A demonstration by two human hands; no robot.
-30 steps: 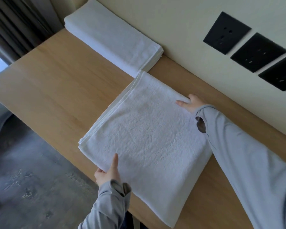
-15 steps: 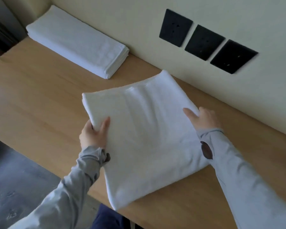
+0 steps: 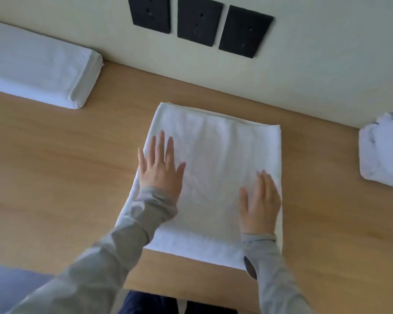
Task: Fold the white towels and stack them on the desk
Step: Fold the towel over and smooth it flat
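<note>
Pressing flat on a folded towel (image 3: 216, 159), left hand (image 3: 160, 167) and right hand (image 3: 259, 203) apart, fingers straight, bench (image 3: 55, 177) underneath.

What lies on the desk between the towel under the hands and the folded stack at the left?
Nothing: in the head view, only bare wooden desk separates the towel from the folded stack; the two do not touch.

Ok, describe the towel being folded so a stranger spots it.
Find the three black wall plates; directly below them on the desk lies a folded white towel. Unlike the left stack and the right towel, it has the left hand and right hand flat on it.
</note>
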